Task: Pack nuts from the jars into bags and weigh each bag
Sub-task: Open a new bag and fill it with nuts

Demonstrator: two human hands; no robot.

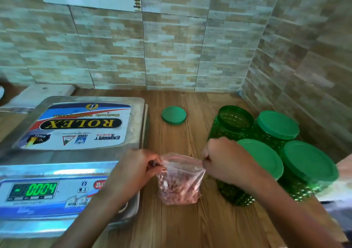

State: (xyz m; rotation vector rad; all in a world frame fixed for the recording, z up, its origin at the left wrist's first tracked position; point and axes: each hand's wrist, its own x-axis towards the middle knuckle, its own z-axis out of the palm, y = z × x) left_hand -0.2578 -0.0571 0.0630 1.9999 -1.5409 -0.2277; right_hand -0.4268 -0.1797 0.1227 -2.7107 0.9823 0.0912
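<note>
A small clear plastic bag (181, 173) with reddish-brown nuts (177, 190) inside is low in the middle of the wooden worktop (181, 226), directly between the two hands. The left hand (133, 169) pinches the upper left corner of the bag with curled fingers. The right hand (222, 160) pinches the upper right corner in the same way, so the mouth of the bag is stretched between them. The nuts fill the lower part of the bag, below both hands. I cannot tell if the bottom of the bag rests on the worktop or hangs just above it. Just to the left of the bag stands a steel electronic weighing scale (76, 156). The left forearm passes over its front right corner, and its green display (41, 189) shows 0004. Behind the right hand stands an open green plastic jar (233, 122), and a loose round green lid (174, 115) lies flat on the worktop to the left of this jar, well apart from the bag. Three closed green jars (277, 125) (266, 160) (308, 162) stand close together to the right of the right hand. A tiled wall (171, 57) is behind the worktop.
</note>
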